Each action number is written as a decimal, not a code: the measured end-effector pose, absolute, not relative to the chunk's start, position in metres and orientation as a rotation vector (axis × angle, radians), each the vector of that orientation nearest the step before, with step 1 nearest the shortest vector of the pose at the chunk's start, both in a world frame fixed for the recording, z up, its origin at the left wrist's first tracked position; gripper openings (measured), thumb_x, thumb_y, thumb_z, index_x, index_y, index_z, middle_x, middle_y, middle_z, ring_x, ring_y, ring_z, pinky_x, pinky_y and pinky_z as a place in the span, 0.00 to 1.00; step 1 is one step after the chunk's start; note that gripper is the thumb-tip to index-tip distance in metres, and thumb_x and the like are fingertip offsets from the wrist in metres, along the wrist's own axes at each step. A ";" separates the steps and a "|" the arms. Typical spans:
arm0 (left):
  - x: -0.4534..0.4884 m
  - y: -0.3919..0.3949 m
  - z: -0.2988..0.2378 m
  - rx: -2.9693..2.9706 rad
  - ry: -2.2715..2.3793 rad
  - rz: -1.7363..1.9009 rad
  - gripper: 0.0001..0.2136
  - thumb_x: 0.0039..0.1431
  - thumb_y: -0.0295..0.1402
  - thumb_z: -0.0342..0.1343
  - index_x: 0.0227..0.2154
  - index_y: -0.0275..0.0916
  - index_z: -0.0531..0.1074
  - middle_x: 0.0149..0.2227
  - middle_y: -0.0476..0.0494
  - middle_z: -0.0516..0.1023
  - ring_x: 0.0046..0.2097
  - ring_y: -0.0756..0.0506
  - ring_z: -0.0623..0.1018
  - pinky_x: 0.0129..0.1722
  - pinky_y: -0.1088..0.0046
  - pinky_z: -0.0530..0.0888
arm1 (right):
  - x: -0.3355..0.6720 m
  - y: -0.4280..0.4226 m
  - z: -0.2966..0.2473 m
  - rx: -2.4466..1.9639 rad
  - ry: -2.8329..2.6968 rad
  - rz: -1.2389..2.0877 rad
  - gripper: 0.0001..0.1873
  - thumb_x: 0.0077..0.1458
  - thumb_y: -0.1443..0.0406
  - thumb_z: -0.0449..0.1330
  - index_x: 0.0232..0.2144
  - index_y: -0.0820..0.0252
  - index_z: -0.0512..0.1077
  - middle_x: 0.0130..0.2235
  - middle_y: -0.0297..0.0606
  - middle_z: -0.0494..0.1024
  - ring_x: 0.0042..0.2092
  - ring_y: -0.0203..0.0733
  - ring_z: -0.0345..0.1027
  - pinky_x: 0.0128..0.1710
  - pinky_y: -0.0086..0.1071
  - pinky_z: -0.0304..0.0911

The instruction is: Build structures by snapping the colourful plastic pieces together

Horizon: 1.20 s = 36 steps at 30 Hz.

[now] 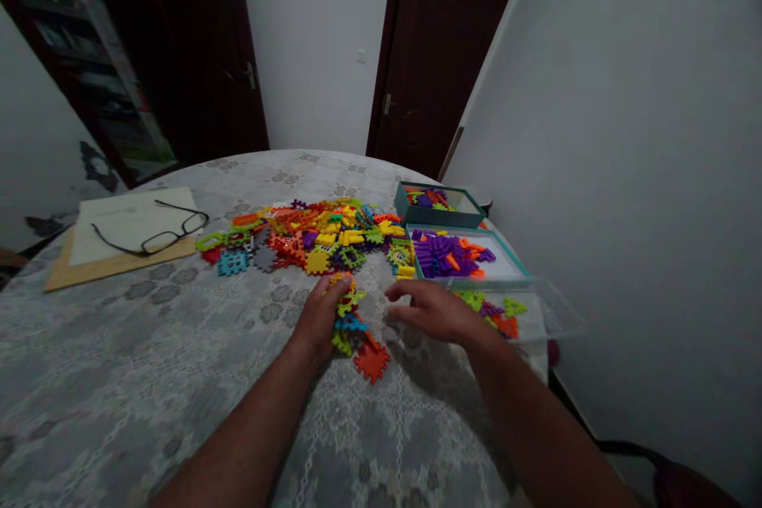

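Observation:
My left hand (321, 316) is curled around a small assembly of interlocking plastic pieces (355, 329), yellow, green, blue and red, resting on the round table (178, 381). My right hand (437, 309) hovers just right of that assembly, fingers extended toward it and holding nothing. Beyond both hands lies a big pile of colourful interlocking pieces (315, 234).
Two teal boxes (437, 205) (506, 274) with purple and orange pieces stand at the right, beside a clear plastic lid (553, 317) with a few pieces. Black glasses (152, 230) lie on papers (119, 242) at the left. A white wall is close on the right.

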<state>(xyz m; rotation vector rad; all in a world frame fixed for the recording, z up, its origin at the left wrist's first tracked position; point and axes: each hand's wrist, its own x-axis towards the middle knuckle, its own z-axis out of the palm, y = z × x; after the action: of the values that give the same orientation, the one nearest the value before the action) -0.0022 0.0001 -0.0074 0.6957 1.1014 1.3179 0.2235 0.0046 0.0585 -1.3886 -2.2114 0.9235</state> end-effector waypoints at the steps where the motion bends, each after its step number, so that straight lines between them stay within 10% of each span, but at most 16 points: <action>1: -0.001 -0.001 -0.006 0.691 1.098 1.311 0.22 0.51 0.51 0.71 0.38 0.42 0.72 0.30 0.51 0.75 0.29 0.46 0.77 0.26 0.72 0.73 | 0.219 -0.010 0.053 -1.384 -2.260 0.906 0.16 0.64 0.61 0.66 0.53 0.56 0.80 0.50 0.41 0.85 0.42 0.43 0.78 0.44 0.35 0.72; 8: 0.003 -0.003 0.000 0.670 1.077 1.346 0.22 0.48 0.49 0.73 0.36 0.41 0.72 0.29 0.51 0.74 0.28 0.46 0.76 0.28 0.71 0.74 | 0.190 -0.036 0.019 -1.358 -2.326 0.738 0.25 0.62 0.60 0.69 0.60 0.57 0.75 0.52 0.46 0.81 0.50 0.48 0.76 0.52 0.39 0.68; 12: 0.002 -0.001 -0.003 0.635 1.043 1.371 0.21 0.48 0.47 0.74 0.36 0.41 0.72 0.29 0.52 0.74 0.27 0.48 0.76 0.27 0.73 0.74 | 0.177 -0.032 0.008 -1.371 -2.317 0.670 0.07 0.67 0.64 0.62 0.44 0.58 0.79 0.42 0.42 0.81 0.43 0.45 0.73 0.46 0.36 0.64; 22: -0.007 0.011 -0.011 0.343 0.963 1.381 0.20 0.48 0.45 0.73 0.36 0.40 0.73 0.25 0.50 0.77 0.22 0.50 0.74 0.22 0.76 0.70 | 0.190 -0.021 -0.007 -1.320 -1.710 1.326 0.10 0.66 0.57 0.60 0.40 0.56 0.74 0.31 0.32 0.75 0.29 0.37 0.67 0.29 0.30 0.62; 29: -0.010 0.011 -0.004 0.264 0.953 1.368 0.14 0.53 0.40 0.70 0.35 0.39 0.73 0.25 0.50 0.78 0.21 0.49 0.76 0.21 0.76 0.72 | 0.226 -0.037 0.043 -1.434 -1.889 0.490 0.30 0.66 0.61 0.59 0.69 0.51 0.67 0.38 0.35 0.81 0.36 0.41 0.74 0.41 0.36 0.67; 36: -0.008 0.008 0.002 0.250 0.954 1.348 0.11 0.58 0.40 0.66 0.34 0.39 0.73 0.23 0.49 0.77 0.20 0.49 0.75 0.21 0.77 0.72 | 0.295 -0.048 0.029 -1.766 -1.769 -0.205 0.24 0.66 0.62 0.54 0.59 0.59 0.76 0.44 0.47 0.85 0.43 0.51 0.77 0.48 0.45 0.71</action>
<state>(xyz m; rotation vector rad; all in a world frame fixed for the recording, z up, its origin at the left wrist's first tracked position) -0.0083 0.0081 0.0016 0.2499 0.9535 1.3483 0.2948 -0.0483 0.0294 -1.7659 -1.7688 -0.2049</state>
